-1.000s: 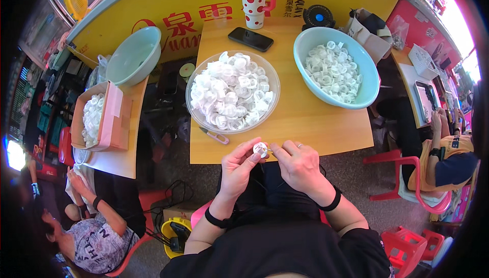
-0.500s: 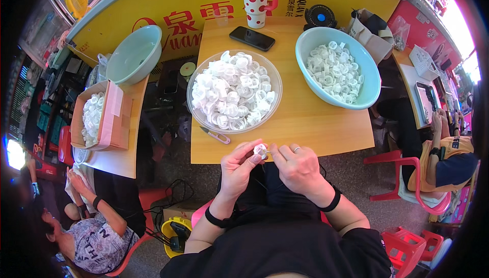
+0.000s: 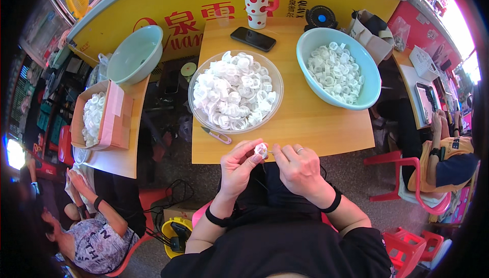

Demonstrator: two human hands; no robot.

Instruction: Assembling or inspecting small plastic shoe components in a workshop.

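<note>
Left hand [image 3: 240, 166] pinches small round white plastic part [image 3: 261, 149], just off near edge of tan wood-grain table [image 3: 331, 131]; right hand [image 3: 299, 169] pinches thin rod-like tool [image 3: 270, 151] beside it, contact unclear. Beyond: small pink-handled cutter [image 3: 222, 138], clear round plastic tub [image 3: 279, 85] of white parts [image 3: 232, 92], then pale-blue round plastic bowl [image 3: 314, 88] of more.

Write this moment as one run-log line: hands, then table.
left hand: pinches small white piece | right hand: holds thin tool pointed at it | table: clear bowl of white pieces, blue basin, dark phone, tumbler
</note>
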